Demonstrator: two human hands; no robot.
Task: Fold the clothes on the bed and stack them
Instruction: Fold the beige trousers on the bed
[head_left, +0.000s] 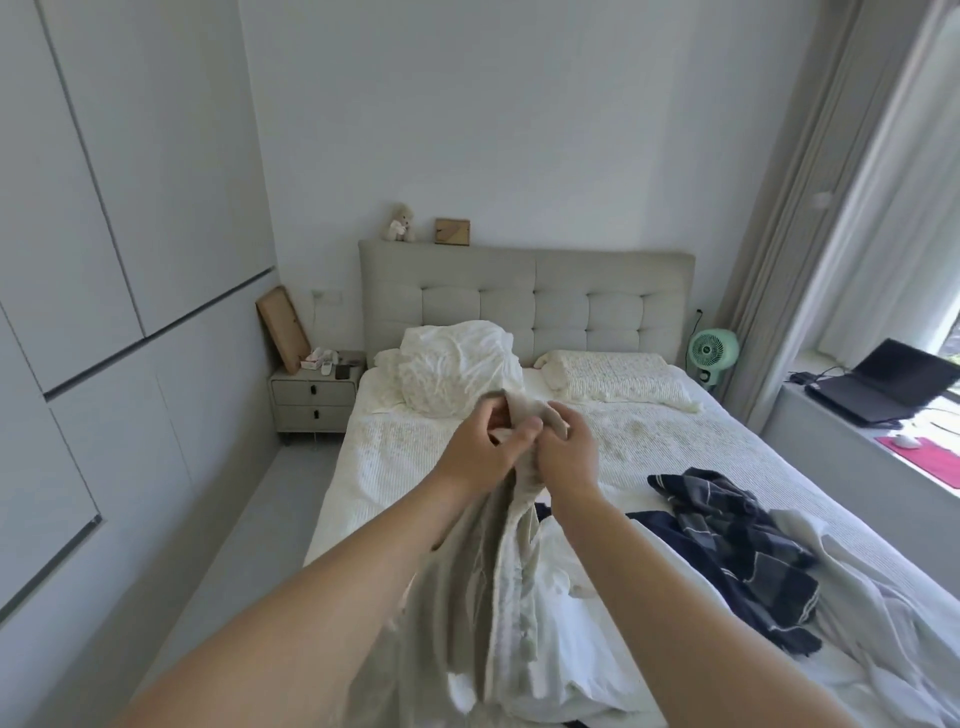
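A beige button-up shirt (483, 587) hangs in the air over the near half of the bed (467, 441). My left hand (480, 452) and my right hand (563, 449) sit close together at its top, both pinching the fabric near the collar. Its lower part drapes down between my forearms onto a white garment (561, 582) on the bed. A crumpled navy plaid garment (737, 540) lies to the right of my right arm. More pale grey cloth (852, 597) is bunched at the bed's right near corner.
Two pillows (457, 374) lie against the grey tufted headboard (524, 301). A nightstand (314, 397) stands left of the bed, a green fan (712, 353) to the right. A laptop (883, 387) and pink mat sit on the window ledge. Wardrobe doors line the left wall.
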